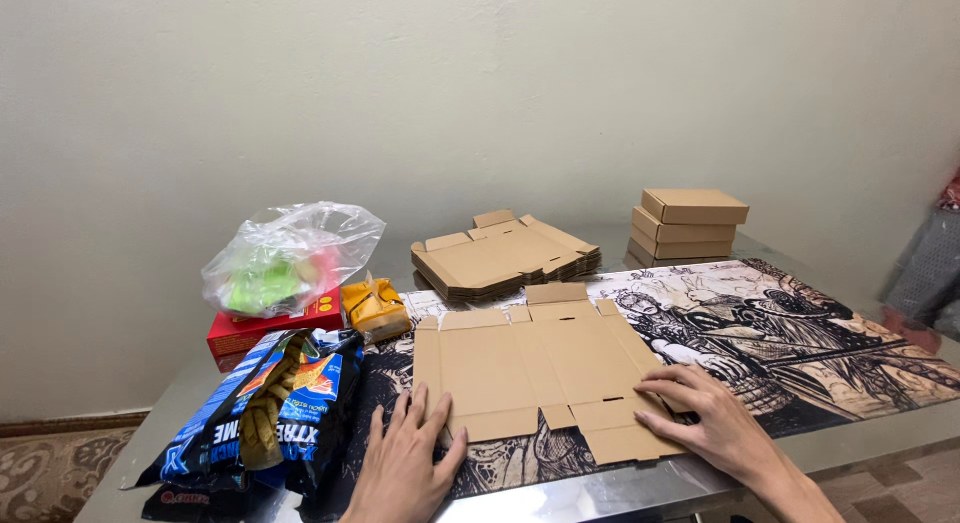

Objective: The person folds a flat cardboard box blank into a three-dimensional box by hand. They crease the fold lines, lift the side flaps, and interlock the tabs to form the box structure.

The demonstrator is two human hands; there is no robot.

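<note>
Blank (545, 368): flat on the tabletop (560, 498).
My left hand (405, 463): released, fingers spread on the blank's near-left edge.
My right hand (705, 413): released, pressing its near-right flap.
Stack (505, 253): behind the blank.

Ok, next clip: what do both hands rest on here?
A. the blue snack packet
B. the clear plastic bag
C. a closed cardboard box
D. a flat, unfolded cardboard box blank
D: the left hand and the right hand both lie flat on the unfolded cardboard blank on the printed mat; the folded boxes are stacked at the far edge, untouched.
</note>
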